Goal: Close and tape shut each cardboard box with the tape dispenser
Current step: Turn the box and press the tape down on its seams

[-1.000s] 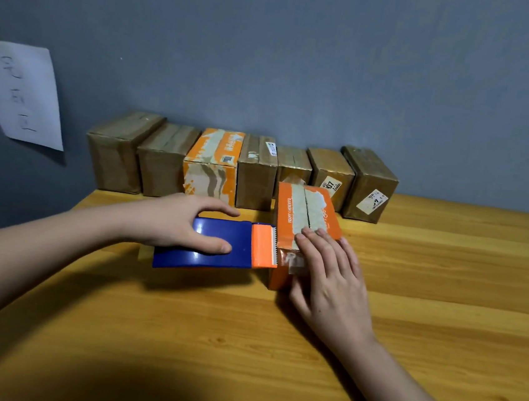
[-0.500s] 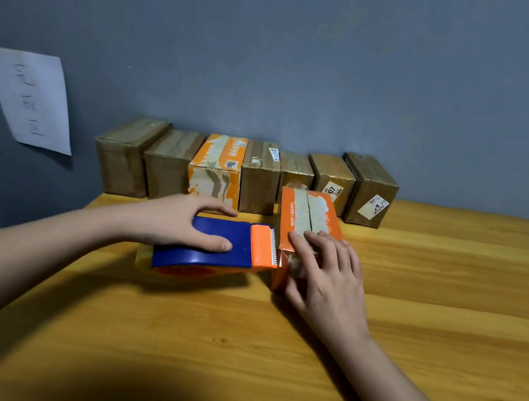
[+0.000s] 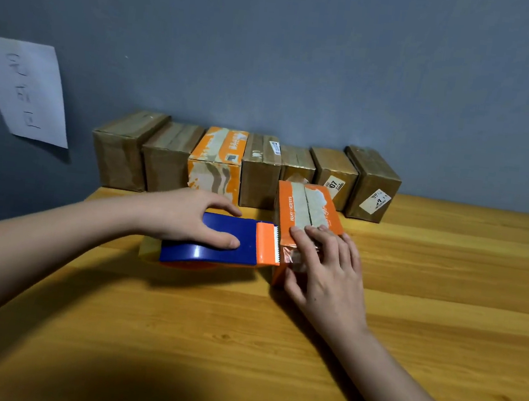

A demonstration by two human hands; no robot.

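Head view: left hand [image 3: 189, 221] grips tape dispenser [image 3: 219, 244]; right hand [image 3: 324, 272] presses flat on closed orange box [image 3: 307, 211].

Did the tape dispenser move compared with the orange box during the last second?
Cannot tell. The tape dispenser sits against the orange box throughout; the camera shifted.
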